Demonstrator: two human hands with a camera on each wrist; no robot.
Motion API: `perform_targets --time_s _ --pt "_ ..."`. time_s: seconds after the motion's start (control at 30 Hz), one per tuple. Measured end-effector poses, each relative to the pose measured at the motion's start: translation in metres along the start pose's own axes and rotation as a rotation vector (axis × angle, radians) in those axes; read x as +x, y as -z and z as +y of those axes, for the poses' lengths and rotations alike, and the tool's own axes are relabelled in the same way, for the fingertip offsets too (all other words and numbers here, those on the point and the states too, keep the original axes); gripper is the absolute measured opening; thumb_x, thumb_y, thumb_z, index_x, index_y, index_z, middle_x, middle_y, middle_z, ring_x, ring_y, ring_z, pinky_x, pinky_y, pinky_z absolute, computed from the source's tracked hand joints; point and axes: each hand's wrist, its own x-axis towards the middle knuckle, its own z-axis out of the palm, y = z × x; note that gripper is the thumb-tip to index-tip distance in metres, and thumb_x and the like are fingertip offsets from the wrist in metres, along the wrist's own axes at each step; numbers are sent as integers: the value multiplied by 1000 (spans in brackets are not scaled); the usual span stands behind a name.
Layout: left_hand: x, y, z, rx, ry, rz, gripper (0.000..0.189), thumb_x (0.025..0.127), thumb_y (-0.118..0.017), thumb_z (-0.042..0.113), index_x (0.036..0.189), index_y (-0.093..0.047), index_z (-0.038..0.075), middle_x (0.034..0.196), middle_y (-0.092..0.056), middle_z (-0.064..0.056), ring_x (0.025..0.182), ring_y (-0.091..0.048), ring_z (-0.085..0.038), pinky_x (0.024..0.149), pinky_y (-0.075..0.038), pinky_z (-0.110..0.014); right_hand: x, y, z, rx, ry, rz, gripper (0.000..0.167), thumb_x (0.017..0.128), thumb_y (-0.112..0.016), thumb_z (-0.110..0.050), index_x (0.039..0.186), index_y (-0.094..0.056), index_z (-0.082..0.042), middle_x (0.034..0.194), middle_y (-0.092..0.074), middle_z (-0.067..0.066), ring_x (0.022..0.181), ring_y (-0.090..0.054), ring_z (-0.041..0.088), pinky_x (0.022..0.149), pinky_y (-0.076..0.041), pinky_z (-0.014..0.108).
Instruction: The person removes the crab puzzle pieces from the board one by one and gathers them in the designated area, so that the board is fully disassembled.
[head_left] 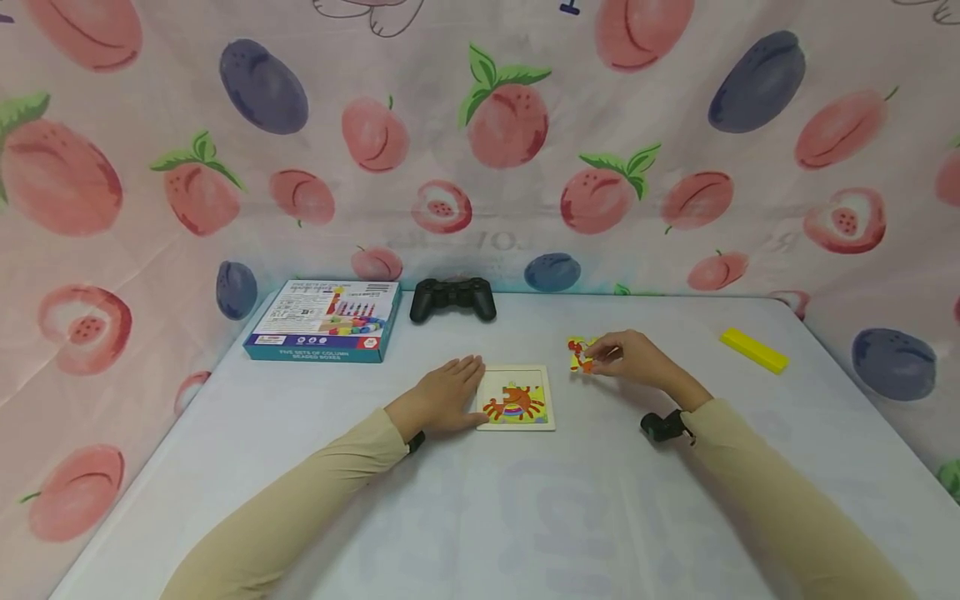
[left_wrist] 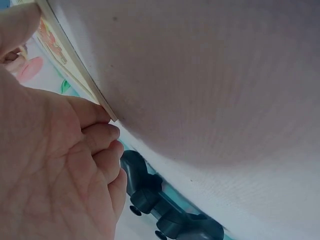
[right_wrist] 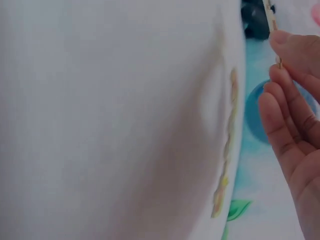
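Note:
A small square puzzle board (head_left: 498, 377) lies in the middle of the table, with a partly filled orange crab picture and bare white recess along its top. My left hand (head_left: 442, 396) rests flat at the board's left edge; its thumb touches the lower left corner. In the left wrist view, the fingertips (left_wrist: 102, 137) meet the board's rim. To the right, my right hand (head_left: 630, 357) pinches a thin puzzle piece (right_wrist: 270, 17) between thumb and fingers. Beside and below it, other red-and-yellow puzzle pieces (head_left: 576, 354) lie on the table, partly hidden by the fingers.
A teal-edged box (head_left: 322, 321) lies at the back left, and a black game controller (head_left: 453, 300) sits beside it. A yellow block (head_left: 753, 350) lies at the far right. A fruit-printed cloth (head_left: 442, 108) hangs behind the white table.

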Motion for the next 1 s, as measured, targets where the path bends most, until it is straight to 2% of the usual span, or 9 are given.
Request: perform_targets --time_s 0.27,0.47,0.73,1.0 --pt "0 1 1 -8 4 -7 84 91 -45 60 149 -21 4 158 -18 -10 147 -15 -23 121 -16 -35 16 2 8 -28 -61 -78 21 78 -74 -10 98 -71 -2 94 -69 11 79 -58 14 72 -53 26" --pt "0 1 2 -7 5 -7 84 91 -44 60 149 -21 4 158 -19 -11 147 -15 -23 121 -16 -34 23 2 10 -24 -95 -120 19 79 -73 -8 96 -70 -1 89 -68 11 78 -59 14 73 -53 27" --pt "-2 4 2 6 2 -10 85 91 -44 60 149 -20 3 158 -18 -10 147 -15 -22 120 -16 -34 25 3 13 -27 -107 -141 22 78 -75 -10 97 -70 -2 93 -69 11 83 -61 16 77 -54 31" --pt "-1 3 0 5 1 -16 85 91 -43 61 150 -19 4 158 -17 -11 147 -13 -23 121 -16 -34 28 2 13 -56 -114 -161 24 73 -80 -14 92 -71 -4 88 -69 8 78 -58 13 71 -50 26"
